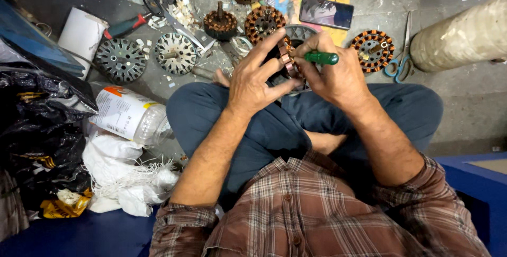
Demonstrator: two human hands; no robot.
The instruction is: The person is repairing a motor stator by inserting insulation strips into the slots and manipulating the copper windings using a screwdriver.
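- A black bag [37, 130] and a heap of white rags [124, 180] lie at the far left, pushed aside from the work.
- A white plastic jar [129, 114] lies on its side by the left knee.
- Two bare stators [121, 59], grey and unwound, sit flat on the floor with a red-handled tool [127, 25] and scissors [158, 4] above them, near enough to reach.
- The left hand [256, 80] wraps around the stator [288, 61] in the lap, fingers spread over its top, thumb below, gripping it so it stays steady and tilted toward the face.
- The right hand [335, 75] is closed on a green-handled tool [320, 57], tip pointing left at the copper coils just beside the left fingers.
- Wound stators [262, 22] lie on the floor beyond the hands; a phone [326, 12] rests on a yellow cloth.
- Another wound stator [372, 50] and blue-handled scissors [404, 59] lie right, beside a pale roll [465, 35].
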